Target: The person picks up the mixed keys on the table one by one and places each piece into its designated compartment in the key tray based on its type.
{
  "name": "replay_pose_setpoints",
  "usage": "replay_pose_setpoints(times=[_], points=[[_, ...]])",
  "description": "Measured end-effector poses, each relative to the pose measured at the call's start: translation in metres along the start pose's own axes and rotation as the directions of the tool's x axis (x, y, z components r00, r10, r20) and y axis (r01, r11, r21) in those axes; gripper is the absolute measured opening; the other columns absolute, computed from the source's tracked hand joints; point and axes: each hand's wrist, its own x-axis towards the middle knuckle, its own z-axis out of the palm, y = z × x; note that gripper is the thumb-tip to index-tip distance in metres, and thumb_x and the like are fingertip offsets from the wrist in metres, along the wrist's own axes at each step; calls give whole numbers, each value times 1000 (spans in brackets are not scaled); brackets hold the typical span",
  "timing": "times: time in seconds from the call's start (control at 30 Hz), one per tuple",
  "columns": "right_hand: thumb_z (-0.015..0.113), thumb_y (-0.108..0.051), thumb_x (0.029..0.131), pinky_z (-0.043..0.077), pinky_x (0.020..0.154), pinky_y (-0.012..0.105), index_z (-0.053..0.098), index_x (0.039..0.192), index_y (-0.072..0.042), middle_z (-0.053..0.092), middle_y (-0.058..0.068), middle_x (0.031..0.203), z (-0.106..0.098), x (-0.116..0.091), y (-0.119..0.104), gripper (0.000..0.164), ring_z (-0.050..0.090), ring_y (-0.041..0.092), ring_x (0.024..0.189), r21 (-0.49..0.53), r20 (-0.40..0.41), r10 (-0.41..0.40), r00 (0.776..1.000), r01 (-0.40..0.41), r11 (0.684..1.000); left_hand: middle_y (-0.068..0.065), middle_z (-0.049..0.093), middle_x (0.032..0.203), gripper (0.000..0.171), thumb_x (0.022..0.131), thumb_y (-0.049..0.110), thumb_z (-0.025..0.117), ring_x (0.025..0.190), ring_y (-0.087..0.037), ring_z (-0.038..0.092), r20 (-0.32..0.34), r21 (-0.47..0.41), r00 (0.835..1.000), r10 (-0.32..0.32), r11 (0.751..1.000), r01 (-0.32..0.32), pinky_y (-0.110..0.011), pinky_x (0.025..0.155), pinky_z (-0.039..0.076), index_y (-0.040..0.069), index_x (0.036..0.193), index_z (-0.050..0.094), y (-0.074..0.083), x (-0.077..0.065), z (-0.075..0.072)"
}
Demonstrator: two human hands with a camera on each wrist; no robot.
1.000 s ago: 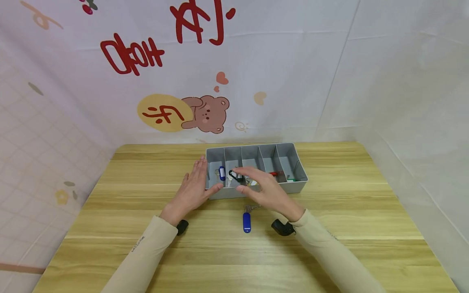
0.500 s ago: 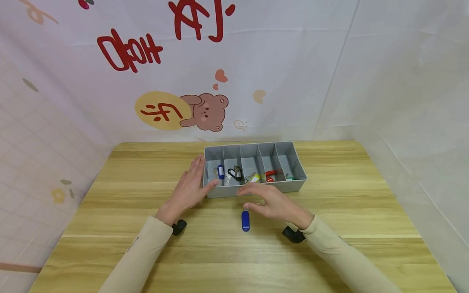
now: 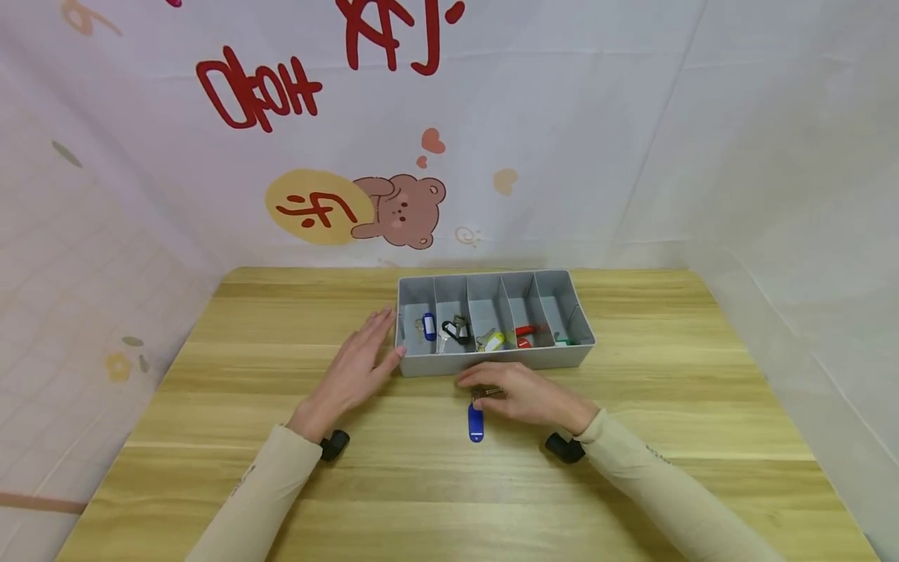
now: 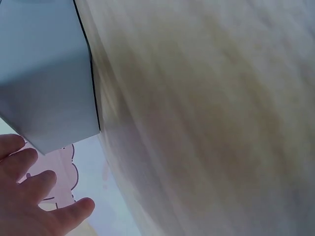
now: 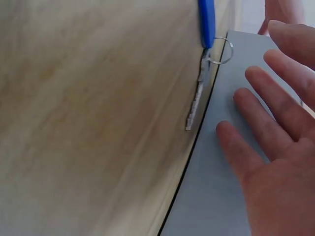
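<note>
A grey five-slot box (image 3: 492, 362) stands at the back middle of the table. My left hand (image 3: 353, 371) rests against its left end, fingers along the side wall and thumb at the front corner. In front of the box lies a key with a blue tag (image 3: 476, 425) on the wood. My right hand (image 3: 530, 396) hovers over the key end, thumb and fingers apart and partly hiding it. In the right wrist view, the metal key (image 5: 197, 96) and its ring (image 5: 229, 51) show beside the box wall, and the fingers (image 5: 243, 150) hold nothing.
Inside the box, from left to right, are keys with a blue tag (image 3: 429, 326), black tags (image 3: 453, 334), a yellow tag (image 3: 495, 341), red tags (image 3: 524, 343) and a green item (image 3: 563, 341). A printed cloth (image 3: 548, 117) hangs behind the table.
My right hand has come down from the black-tag compartment to the blue-tagged key in front of the box, leaving a black-tagged key inside. The left hand stays by the box's left end.
</note>
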Motion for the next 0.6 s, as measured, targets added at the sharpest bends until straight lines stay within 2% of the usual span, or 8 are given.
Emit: replay_pose_setpoints(times=[0.23, 0.6], points=[[71, -17, 100, 47, 110, 39, 68, 136, -11, 64, 1, 141, 4, 0, 9, 37, 57, 19, 133, -3, 38, 5, 999, -5, 1000, -9, 15, 172, 73, 110, 50, 41, 157, -38, 17, 22, 19, 1000, -2, 1000, 2, -66, 118, 24, 7, 165, 20, 0, 0, 1], [71, -11, 99, 51, 102, 32, 73, 125, -11, 69, -3, 125, 7, 2, 16, 27, 63, 11, 116, -46, 30, -25, 999, 26, 999, -11, 16, 172, 71, 112, 47, 39, 157, -39, 16, 47, 52, 999, 11, 999, -13, -68, 117, 25, 8, 167, 15, 0, 1, 2]])
